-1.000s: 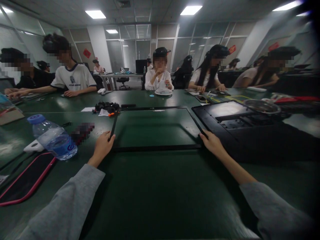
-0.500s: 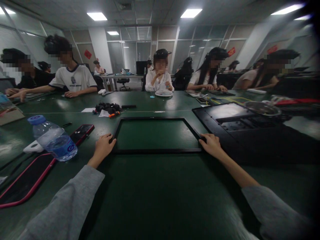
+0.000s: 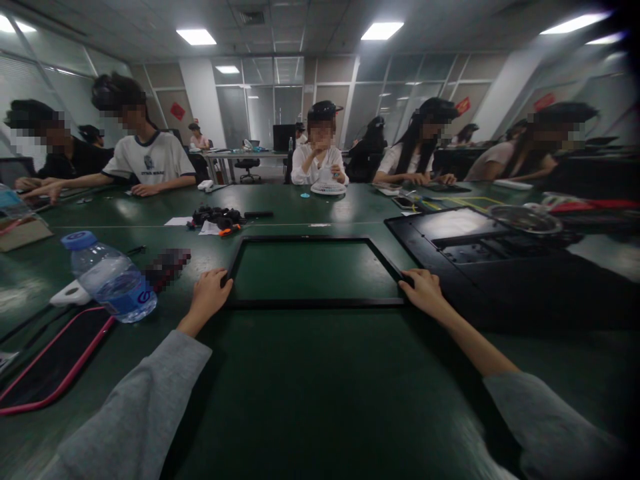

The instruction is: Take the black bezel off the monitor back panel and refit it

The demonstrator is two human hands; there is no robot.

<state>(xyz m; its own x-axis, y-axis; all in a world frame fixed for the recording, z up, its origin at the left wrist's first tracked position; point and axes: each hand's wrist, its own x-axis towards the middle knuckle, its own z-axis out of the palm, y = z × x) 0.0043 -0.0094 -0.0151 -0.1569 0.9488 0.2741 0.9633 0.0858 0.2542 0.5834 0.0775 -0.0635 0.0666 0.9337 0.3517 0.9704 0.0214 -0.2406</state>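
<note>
Black frame [image 3: 315,303], a thin rectangle of smooth, dark, probably plastic bars, lies level in the middle of the scene, between my two hands, with the glossy green bench [image 3: 320,393] showing through its open centre. Whether its whole underside touches the bench I cannot tell. My left hand [image 3: 207,293] is partly closed, fingers bent over the left bar near the close corner; my right hand [image 3: 424,291] pinches the right bar opposite, thumb and fingers drawn together on it. Soft grey knit sleeves [image 3: 145,393] cover my forearms.

To the left, a clear, ribbed plastic bottle [image 3: 110,277] with a blue cap and label tilts beside a flat dark slab [image 3: 60,360] with rounded, pink-red edges. To the right spreads a broad black panel [image 3: 450,227], shiny on its far part and recessed in the middle, with a clear round dish [image 3: 525,219] at its far right. Beyond the frame, to the left, sits a jumble of black gear [image 3: 215,219] with an orange piece.

A second ago the frame's far bar overlapped the bench's pale seam; now the bar sits on the near side of it, and the frame looks lower. Both hands remain on its sides.
</note>
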